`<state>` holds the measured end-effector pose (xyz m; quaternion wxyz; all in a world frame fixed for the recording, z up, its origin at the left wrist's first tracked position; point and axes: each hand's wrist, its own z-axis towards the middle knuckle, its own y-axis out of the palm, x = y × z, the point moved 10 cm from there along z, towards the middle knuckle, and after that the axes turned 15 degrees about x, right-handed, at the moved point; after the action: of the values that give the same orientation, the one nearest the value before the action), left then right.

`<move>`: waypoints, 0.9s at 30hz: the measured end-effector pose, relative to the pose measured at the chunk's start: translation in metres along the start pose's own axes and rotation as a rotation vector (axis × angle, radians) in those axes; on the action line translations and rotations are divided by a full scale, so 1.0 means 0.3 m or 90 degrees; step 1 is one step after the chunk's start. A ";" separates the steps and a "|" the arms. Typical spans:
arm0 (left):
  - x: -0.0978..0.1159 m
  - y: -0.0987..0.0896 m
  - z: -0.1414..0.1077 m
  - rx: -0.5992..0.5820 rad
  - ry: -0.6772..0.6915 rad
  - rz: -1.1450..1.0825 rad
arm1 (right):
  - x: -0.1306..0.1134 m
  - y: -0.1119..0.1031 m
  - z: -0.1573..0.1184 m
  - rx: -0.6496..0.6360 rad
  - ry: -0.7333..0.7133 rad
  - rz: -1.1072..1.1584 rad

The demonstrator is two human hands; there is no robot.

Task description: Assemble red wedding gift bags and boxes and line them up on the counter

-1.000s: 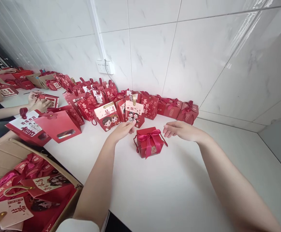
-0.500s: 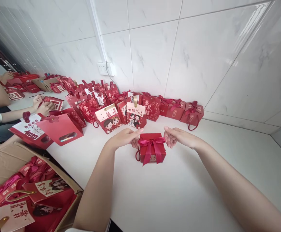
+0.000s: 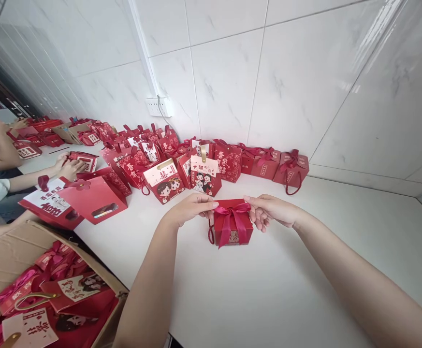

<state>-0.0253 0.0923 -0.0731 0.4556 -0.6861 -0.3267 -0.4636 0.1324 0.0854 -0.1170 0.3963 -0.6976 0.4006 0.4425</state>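
A small red gift box (image 3: 243,237) with a dark pink ribbon bow (image 3: 230,220) on its front stands upright on the white table in front of me. A twisted red cord handle (image 3: 211,232) hangs at its left side. My left hand (image 3: 196,209) is closed at the box's upper left corner, thumb on top beside the bow's left loop. At the upper right corner, my right hand (image 3: 270,211) has its thumb on the top edge and its curled fingers against the side. The fingertips behind the box are partly hidden.
Several red gift boxes (image 3: 227,162) line the wall behind. An open cardboard carton (image 3: 98,270) full of red boxes stands at lower left. Larger red bags (image 3: 94,193) lie on the table's left. Other people's hands (image 3: 69,166) work on boxes farther left. A socket (image 3: 159,107) is on the wall.
Both my hands have closed in from beside the box onto its upper corners. The view has shifted slightly, and the box appears a little farther right.
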 end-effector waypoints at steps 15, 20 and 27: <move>-0.016 0.022 -0.013 -0.075 -0.005 0.020 | -0.049 0.017 -0.040 -0.087 -0.070 -0.044; 0.002 -0.007 0.002 -0.017 0.043 0.019 | -0.039 0.017 -0.026 -0.078 -0.062 -0.018; -0.006 -0.018 0.028 0.030 0.054 0.000 | -0.046 -0.011 0.002 -0.026 -0.098 0.008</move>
<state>-0.0278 0.1020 -0.0742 0.4851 -0.6550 -0.3175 -0.4846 0.1312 0.0901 -0.1038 0.4088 -0.6671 0.3639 0.5054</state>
